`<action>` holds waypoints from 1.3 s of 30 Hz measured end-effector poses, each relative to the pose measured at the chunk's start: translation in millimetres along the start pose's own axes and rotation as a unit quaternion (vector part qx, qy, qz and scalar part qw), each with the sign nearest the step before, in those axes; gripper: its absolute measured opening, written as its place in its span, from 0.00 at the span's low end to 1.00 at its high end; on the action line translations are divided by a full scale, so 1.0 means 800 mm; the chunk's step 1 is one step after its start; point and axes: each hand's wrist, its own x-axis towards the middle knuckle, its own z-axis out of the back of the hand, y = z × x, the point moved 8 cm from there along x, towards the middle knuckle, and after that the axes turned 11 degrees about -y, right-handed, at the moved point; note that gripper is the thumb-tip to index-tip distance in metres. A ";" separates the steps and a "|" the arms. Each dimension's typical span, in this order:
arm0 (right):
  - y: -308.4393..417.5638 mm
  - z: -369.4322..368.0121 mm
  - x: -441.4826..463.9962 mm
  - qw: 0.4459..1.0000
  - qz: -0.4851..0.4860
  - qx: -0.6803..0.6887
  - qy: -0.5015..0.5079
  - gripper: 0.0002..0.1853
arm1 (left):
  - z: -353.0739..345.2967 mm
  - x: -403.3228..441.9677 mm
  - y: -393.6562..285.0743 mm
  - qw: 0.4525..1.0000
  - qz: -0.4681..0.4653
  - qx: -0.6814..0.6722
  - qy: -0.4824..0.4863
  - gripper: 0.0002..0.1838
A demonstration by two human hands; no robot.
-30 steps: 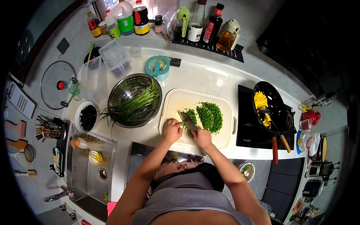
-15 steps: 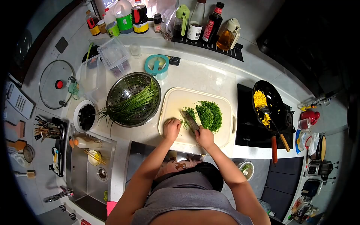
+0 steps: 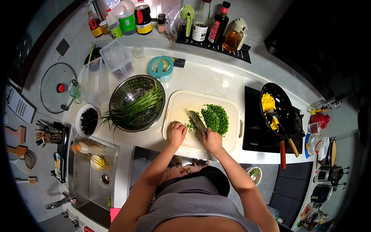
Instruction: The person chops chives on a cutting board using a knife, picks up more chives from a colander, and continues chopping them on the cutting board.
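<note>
My right hand [image 3: 212, 140] is closed round the handle of a knife [image 3: 197, 121], whose blade lies over the pale cutting board [image 3: 178, 101] against the chopped greens [image 3: 216, 119]. My left hand [image 3: 177, 133] rests at the board's left part with its fingers curled, left of the blade and apart from it; what is under the fingers, if anything, is hidden. Small green bits lie between that hand and the blade. Left of the board, long green stalks [image 3: 141, 106] lie in a steel colander [image 3: 129, 83].
A black pan [image 3: 286, 104] with yellow pieces [image 3: 268, 102] stands on the stove [image 3: 253, 133] at right. At left are a bowl of dark food [image 3: 89, 121], clear containers [image 3: 95, 82] and the sink [image 3: 87, 189]. A teal-lidded jar [image 3: 160, 69] stands behind the colander; bottles [image 3: 143, 17] line the back.
The knife and my right hand have shifted slightly to the right, toward the heap of chopped greens. My left hand has stayed in nearly the same place.
</note>
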 end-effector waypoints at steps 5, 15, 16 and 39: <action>-0.004 -0.006 0.004 0.999 0.035 0.019 0.010 0.13 | -0.008 0.000 0.001 0.999 -0.003 0.034 0.014 0.04; -0.005 -0.025 -0.001 0.997 0.029 -0.024 0.062 0.13 | -0.010 -0.002 0.008 0.997 0.008 0.070 0.024 0.06; -0.007 -0.026 -0.001 0.998 0.027 -0.023 0.061 0.14 | -0.010 -0.002 0.007 0.996 0.017 0.078 0.028 0.08; -0.002 -0.013 -0.005 0.999 0.033 0.010 0.038 0.11 | -0.023 -0.009 0.000 0.991 0.056 0.101 0.069 0.08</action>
